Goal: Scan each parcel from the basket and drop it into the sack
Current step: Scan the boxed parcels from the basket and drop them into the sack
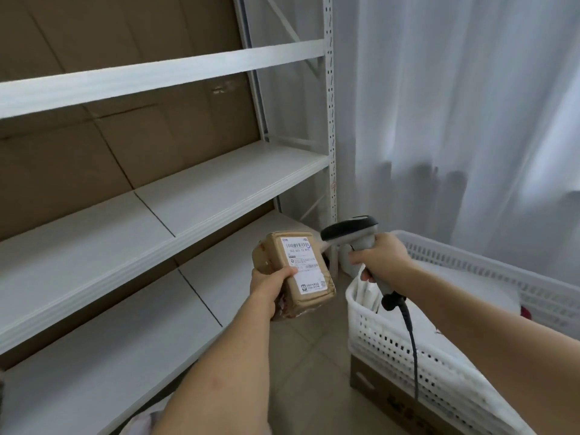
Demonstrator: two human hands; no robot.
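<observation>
Parcel held up to the scanner, with the scan not yet certain

A brown taped parcel is gripped from below by the left hand, thumb curled over the label, and is held in the air just left of the white basket. A corded scanner is clasped round its handle by the right hand, its head close to the parcel's upper right corner. A misread is judged possible, since the head sits at the label's edge and not square to the barcode, and part of the label is covered by the thumb. The dangling cable could be snagged on the basket rim. The sack cannot be made out for certain, so a drop could go astray.
</observation>
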